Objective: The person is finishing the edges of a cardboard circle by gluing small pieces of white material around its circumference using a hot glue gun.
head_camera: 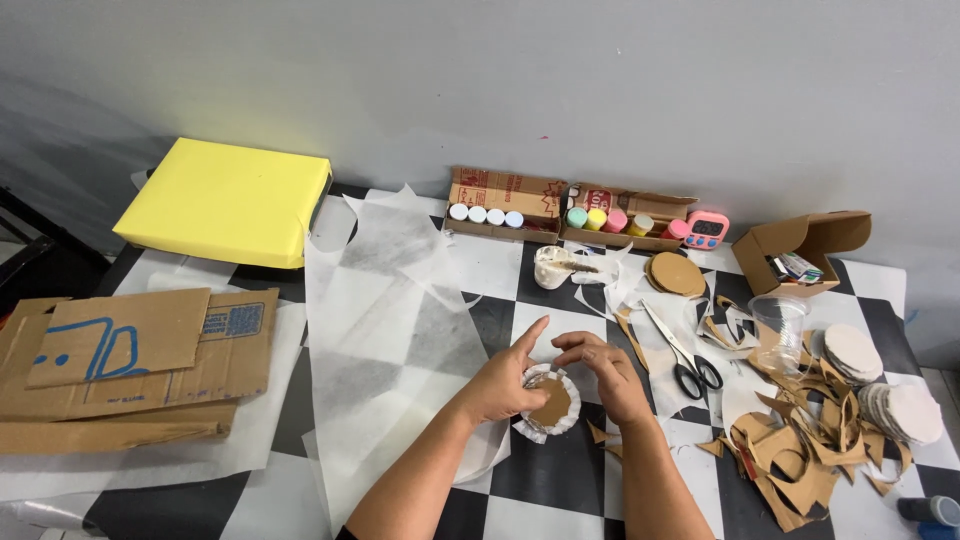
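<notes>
Head view. Cardboard disc [552, 402], brown, wrapped in white tissue, on the checkered counter [560, 480], between both hands. Left hand [503, 382]: grip closed on the disc's left rim, forefinger raised. Right hand [610, 375]: fingers curled over the right rim, touching. Scissors [683, 356] just right; cardboard scraps [800, 455] beyond. White tissue sheet [385, 320] left. Disc's underside hidden.

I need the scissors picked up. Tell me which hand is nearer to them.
Right. The right hand lies just left of the scissors; the left hand is farther left, beyond the cardboard disc.
</notes>
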